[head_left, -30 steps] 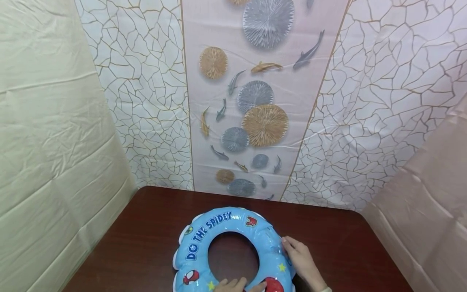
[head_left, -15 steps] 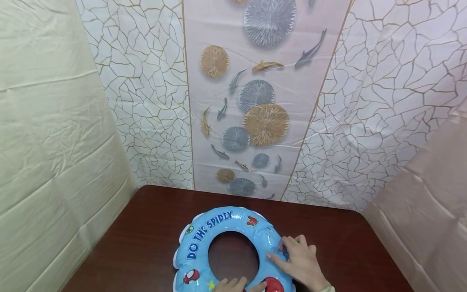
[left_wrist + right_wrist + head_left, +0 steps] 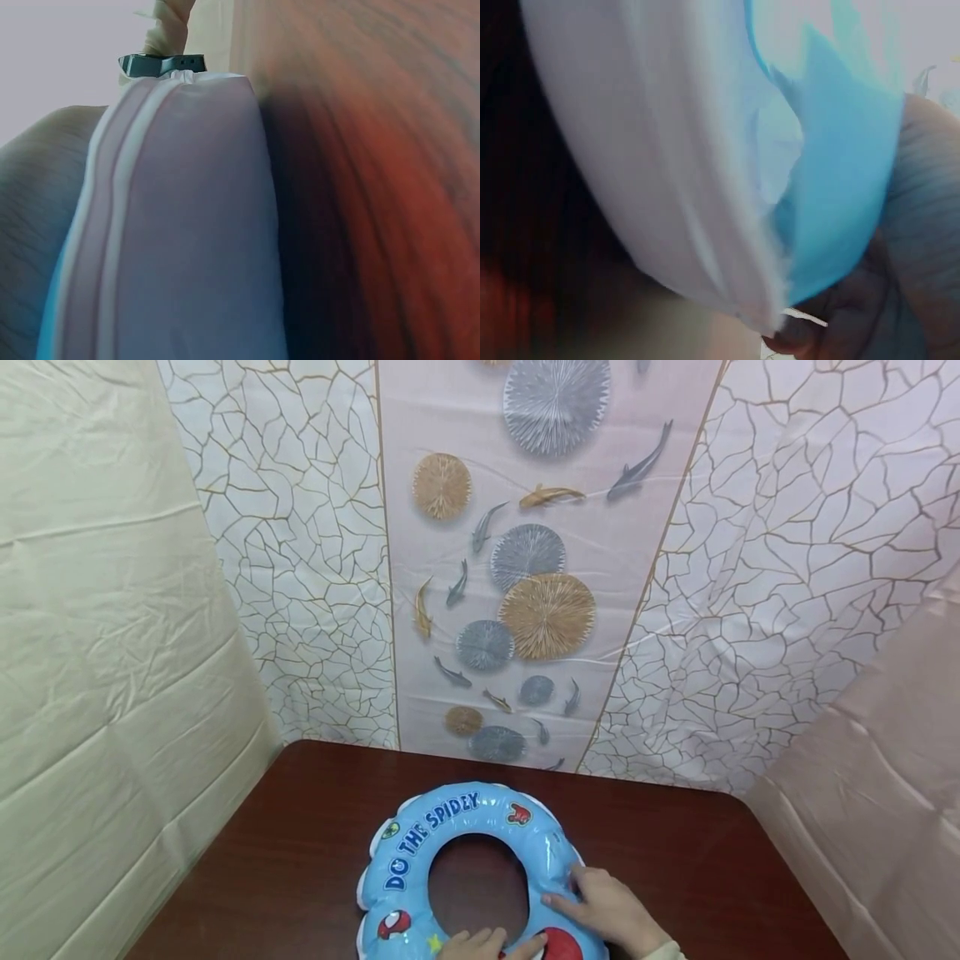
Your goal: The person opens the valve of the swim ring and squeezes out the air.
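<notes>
A blue inflatable swim ring (image 3: 442,810), lettered DO THE SPIDEY, lies on the dark wood table (image 3: 690,852). My left hand (image 3: 476,947) rests on its near side with fingers extended, partly cut off by the frame's bottom edge. At the ring's right side my right hand (image 3: 611,910) grips the tube, thumb over the top and fingers at the outer edge; the tube is dented there. The left wrist view has the ring's pale side wall (image 3: 202,195) and part of the left hand (image 3: 37,180). In the right wrist view, fingers curl below the ring's blue edge.
Behind the table hangs a patterned cloth (image 3: 480,568) with koi and round motifs. Cream cloth (image 3: 112,652) closes off the left side, and a beige cloth (image 3: 885,735) the right. A black wrist strap (image 3: 161,66) on a sleeve shows in the left wrist view.
My right hand has shifted from the ring's outer edge onto the tube, its thumb coming over the top. The ring's right side is now squeezed in. My left hand stays nearly in place.
</notes>
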`<move>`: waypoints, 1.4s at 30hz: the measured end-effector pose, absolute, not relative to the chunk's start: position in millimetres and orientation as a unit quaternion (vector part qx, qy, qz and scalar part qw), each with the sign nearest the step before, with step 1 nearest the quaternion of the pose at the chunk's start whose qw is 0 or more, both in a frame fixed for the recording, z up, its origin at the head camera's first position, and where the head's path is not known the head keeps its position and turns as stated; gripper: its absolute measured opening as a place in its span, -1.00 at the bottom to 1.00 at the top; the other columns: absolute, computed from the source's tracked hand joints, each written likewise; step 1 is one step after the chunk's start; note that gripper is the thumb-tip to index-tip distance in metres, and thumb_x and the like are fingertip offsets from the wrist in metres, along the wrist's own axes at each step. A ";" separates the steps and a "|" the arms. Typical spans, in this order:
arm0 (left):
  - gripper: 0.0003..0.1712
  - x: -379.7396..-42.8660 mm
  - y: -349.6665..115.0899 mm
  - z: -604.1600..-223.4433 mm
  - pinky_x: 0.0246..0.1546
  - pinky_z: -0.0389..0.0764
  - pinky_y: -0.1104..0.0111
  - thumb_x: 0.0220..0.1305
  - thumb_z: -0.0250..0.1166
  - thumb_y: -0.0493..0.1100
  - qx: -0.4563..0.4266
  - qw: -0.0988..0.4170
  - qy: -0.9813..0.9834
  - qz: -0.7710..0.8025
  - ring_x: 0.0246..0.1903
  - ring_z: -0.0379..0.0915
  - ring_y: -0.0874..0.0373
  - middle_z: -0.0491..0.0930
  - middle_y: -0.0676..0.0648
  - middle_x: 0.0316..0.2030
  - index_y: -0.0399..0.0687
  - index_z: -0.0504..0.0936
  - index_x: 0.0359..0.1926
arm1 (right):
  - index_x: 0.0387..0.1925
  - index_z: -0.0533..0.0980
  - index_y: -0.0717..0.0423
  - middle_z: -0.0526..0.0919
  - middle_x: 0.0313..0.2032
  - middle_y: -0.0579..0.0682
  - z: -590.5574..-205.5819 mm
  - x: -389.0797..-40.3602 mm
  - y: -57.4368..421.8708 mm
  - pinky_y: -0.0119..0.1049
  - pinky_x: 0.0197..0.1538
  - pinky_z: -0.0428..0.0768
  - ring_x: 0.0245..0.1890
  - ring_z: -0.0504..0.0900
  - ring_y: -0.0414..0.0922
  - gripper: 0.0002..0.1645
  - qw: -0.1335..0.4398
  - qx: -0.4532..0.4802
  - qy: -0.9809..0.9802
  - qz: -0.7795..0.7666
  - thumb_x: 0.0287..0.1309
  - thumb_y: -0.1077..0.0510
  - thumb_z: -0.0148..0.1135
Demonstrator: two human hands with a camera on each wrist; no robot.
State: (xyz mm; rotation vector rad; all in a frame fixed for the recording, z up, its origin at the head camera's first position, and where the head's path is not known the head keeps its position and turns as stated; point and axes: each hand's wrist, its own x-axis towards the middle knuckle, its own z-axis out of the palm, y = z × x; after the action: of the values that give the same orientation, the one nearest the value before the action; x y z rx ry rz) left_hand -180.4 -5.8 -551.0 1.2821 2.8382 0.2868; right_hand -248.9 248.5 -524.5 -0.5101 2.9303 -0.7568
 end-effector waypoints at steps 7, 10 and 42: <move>-0.33 -180.1 -5.3 -549.2 -0.55 0.26 0.46 0.43 -0.07 0.44 0.403 0.016 0.910 0.096 -0.57 0.13 0.37 0.22 0.22 -0.51 0.68 0.07 0.50 | -0.47 0.43 -0.15 0.34 -0.65 -0.25 -528.5 -246.3 245.7 -0.35 -0.57 0.33 -0.65 0.29 -0.32 -0.49 0.017 -0.180 0.957 -0.228 0.25 -0.43 0.16; -0.34 -180.7 -5.4 -549.1 -0.55 0.27 0.45 0.44 -0.06 0.43 0.405 0.018 0.909 0.097 -0.56 0.14 0.37 0.22 0.21 -0.51 0.68 0.08 0.50 | -0.51 0.41 -0.18 0.31 -0.68 -0.28 -530.4 -246.5 246.0 -0.39 -0.58 0.32 -0.67 0.27 -0.36 -0.54 0.002 -0.194 0.953 -0.234 0.29 -0.37 0.17; -0.33 -195.9 -1.2 -549.9 -0.40 0.45 0.38 0.43 0.03 0.38 0.420 0.073 0.900 0.093 -0.40 0.37 0.36 0.43 0.23 -0.35 0.72 0.09 0.49 | -0.60 0.35 -0.09 0.25 -0.71 -0.28 -537.9 -246.4 253.2 -0.43 -0.60 0.33 -0.70 0.27 -0.39 -0.54 -0.009 -0.210 0.920 -0.332 0.36 -0.13 0.25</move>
State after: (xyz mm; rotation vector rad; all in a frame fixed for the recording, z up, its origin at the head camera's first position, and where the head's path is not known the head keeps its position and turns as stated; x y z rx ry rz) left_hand -195.9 -1.2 -549.9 1.2617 2.7030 0.2791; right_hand -246.4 253.2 -537.9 -0.6621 2.9068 -1.0479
